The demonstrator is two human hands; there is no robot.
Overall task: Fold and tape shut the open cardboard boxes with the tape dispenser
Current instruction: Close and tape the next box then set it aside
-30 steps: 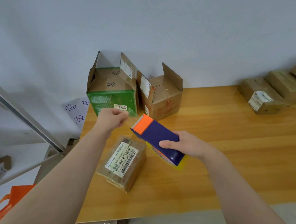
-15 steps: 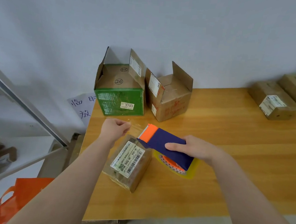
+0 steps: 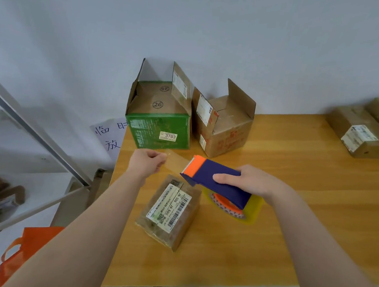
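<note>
**Clear tape being drawn out above a small labelled box**

Head view: The person's left grip [image 3: 146, 164] is pinching the free end of a clear tape strip [image 3: 174, 162] between its thumb and curled fingers. It is hovering above the tabletop [image 3: 305, 200], at about 11 o'clock from the small labelled box [image 3: 170, 211].

The right grip [image 3: 252, 183] is closing around the blue body of the tape dispenser [image 3: 214, 182], with the thumb lying along the near side. The dispenser's orange front end is pointing toward 9 o'clock, at the left grip, and the strip is running between the two. A yellow-edged tape roll is showing under the dispenser's rear, at its 5 o'clock. The dispenser is hanging over the small box's 1 o'clock corner; whether it is touching the box is not clear.

The small labelled box is lying closed on the tabletop with its white barcode label facing up.

Two open boxes are standing at 12 o'clock against the wall, flaps raised. One is a green box [image 3: 159, 129] carrying a "3703" sticker, and a brown box [image 3: 229, 128] is standing just beside it at its 3 o'clock.

Closed brown boxes [image 3: 360, 139] are sitting at 2 o'clock, well apart from the rest.

Off the tabletop, a handwritten paper note [image 3: 109, 135] is showing at 9 o'clock, and an orange bag [image 3: 28, 248] is sitting at 7 o'clock.
</note>
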